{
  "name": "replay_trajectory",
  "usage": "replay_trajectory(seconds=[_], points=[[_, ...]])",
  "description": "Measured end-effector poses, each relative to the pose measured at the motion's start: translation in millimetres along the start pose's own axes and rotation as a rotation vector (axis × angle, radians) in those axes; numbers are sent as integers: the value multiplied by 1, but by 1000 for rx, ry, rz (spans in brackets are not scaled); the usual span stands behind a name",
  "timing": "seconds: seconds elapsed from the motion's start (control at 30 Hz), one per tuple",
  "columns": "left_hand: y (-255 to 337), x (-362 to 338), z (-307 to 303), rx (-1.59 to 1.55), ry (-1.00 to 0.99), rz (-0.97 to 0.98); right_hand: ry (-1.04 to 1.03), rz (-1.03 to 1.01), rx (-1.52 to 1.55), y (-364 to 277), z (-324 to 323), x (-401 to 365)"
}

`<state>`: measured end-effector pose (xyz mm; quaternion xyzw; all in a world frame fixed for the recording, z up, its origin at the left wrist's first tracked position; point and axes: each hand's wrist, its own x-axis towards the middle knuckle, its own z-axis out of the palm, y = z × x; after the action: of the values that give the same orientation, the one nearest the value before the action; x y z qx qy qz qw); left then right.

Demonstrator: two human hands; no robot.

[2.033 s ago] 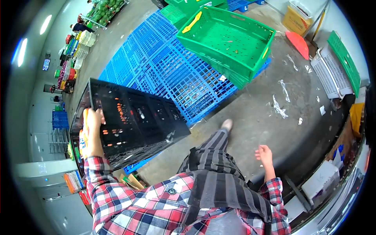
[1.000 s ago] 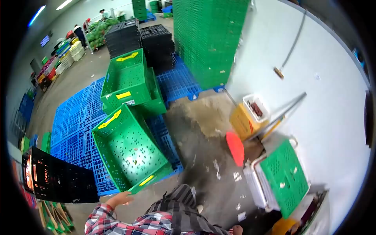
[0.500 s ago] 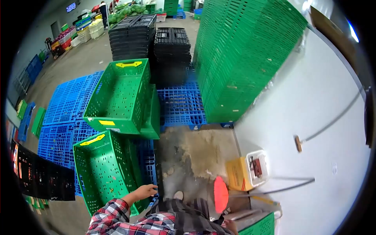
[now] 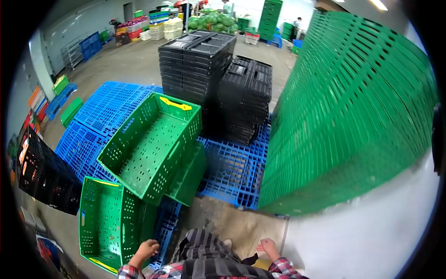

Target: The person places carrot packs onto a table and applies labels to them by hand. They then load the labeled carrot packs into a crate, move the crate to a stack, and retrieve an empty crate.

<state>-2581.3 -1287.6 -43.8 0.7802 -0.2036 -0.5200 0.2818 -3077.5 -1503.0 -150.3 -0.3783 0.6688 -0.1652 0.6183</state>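
My left hand (image 4: 148, 249) hangs with loosely bent fingers beside the lower green crate (image 4: 101, 228), overlapping its right side in this view. Nothing shows in that hand. My right hand (image 4: 268, 245) is held low in front of my body, also free of any object, over the bare floor beside the white wall. Ahead on the left, an upper green crate (image 4: 151, 153) with a yellow handle stands tilted across another green crate (image 4: 188, 179). The crates I see into hold nothing but small scraps.
Blue plastic pallets (image 4: 232, 174) lie under the stacks. Folded black crates (image 4: 193, 69) are piled ahead, and a tall stack of green crates (image 4: 348, 116) rises on the right by the white wall (image 4: 371, 237). A black crate stack (image 4: 49, 174) stands far left. Cabbages (image 4: 211, 22) and people are at the back.
My view has swung to the right and moved forward, so the tall green stack looms closer. My right hand has come into clear view; the red object and white basket have left the view.
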Motion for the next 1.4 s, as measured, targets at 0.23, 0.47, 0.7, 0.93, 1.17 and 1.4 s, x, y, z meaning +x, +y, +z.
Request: replay_trajectory(seconds=[0.23,0.47,0.7,0.93,1.17,1.4], points=[[109,48,45,-32,23,10,-187,-149,-121,-175,16,145],[215,165,55,-427,104,122,-102,-18,-113,-283,15,205],[304,199,43,-450,132,143,-28,-927,-119,-591,101,286],[401,213,32,-534,398,21,-114,-1559,-421,-958,254,305],[483,180,53,-505,627,-238,-120,-1846,-1540,-1132,370,439],[465,186,97,-409,401,-482,-99,-1805,-1885,-1161,393,490]])
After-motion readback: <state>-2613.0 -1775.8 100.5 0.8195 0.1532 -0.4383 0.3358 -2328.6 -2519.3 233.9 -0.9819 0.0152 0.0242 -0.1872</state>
